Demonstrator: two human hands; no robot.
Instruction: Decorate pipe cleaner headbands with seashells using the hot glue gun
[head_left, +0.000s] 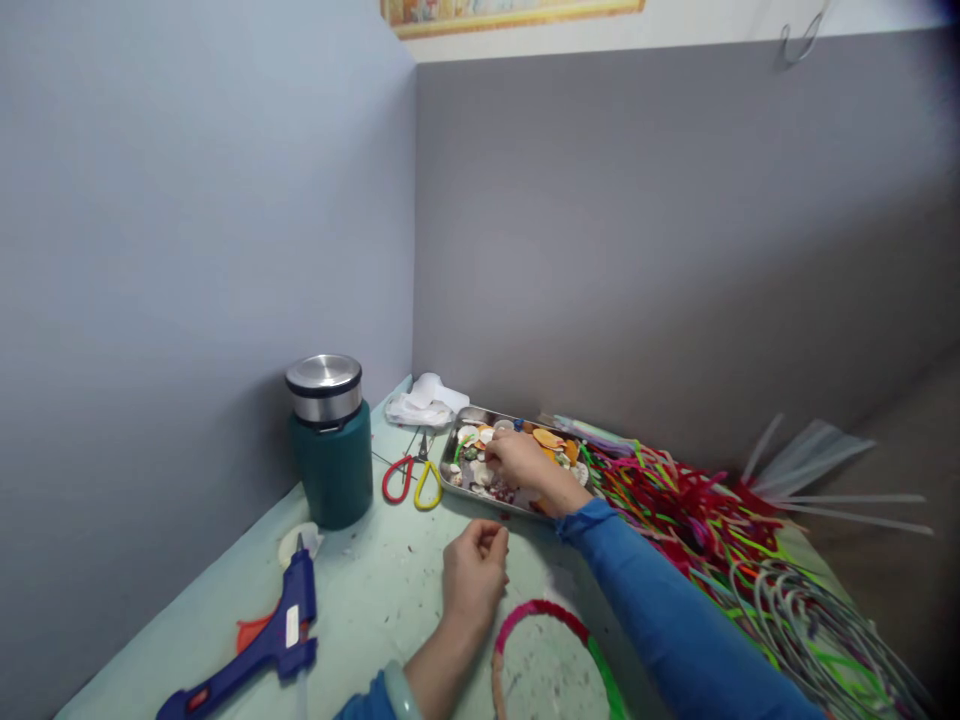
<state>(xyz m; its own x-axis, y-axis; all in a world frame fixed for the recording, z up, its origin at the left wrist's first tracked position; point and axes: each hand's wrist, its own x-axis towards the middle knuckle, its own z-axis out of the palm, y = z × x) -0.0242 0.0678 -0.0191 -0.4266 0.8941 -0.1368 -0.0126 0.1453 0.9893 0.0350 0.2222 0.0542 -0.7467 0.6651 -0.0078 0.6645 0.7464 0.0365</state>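
Right hand [529, 462] with fingertips drawn close together and pointing down, the person leaned over a shallow rectangular silver metal tray [474, 494], which lay by the desk's [375, 590] back edge, near its far corner. Whether those fingers gripped anything could not be told. Under and around them, small white, orange and dark flat decorative pieces [548, 438] covered the tray floor.

The left hand [476, 568] was nearer the front of the desk, its fingers curled inward and the thumb close to them; whether it held something could not be told. Just beside that wrist, below the right arm's blue sleeve [660, 610], lay a thin ring wrapped in fuzzy pink, red, green and tan sections [534, 607], partly cut off from view.

Scissors with one red and one yellow handle loop [421, 458] lay left of the tray, and crumpled white sheeting [426, 402] filled the far corner. Along the left edge stood a dark green flask with a silver lid [330, 465], with a blue glue gun [300, 600] in front of it. Multicoloured fuzzy stems [690, 510] were heaped along the back edge, right of the tray.
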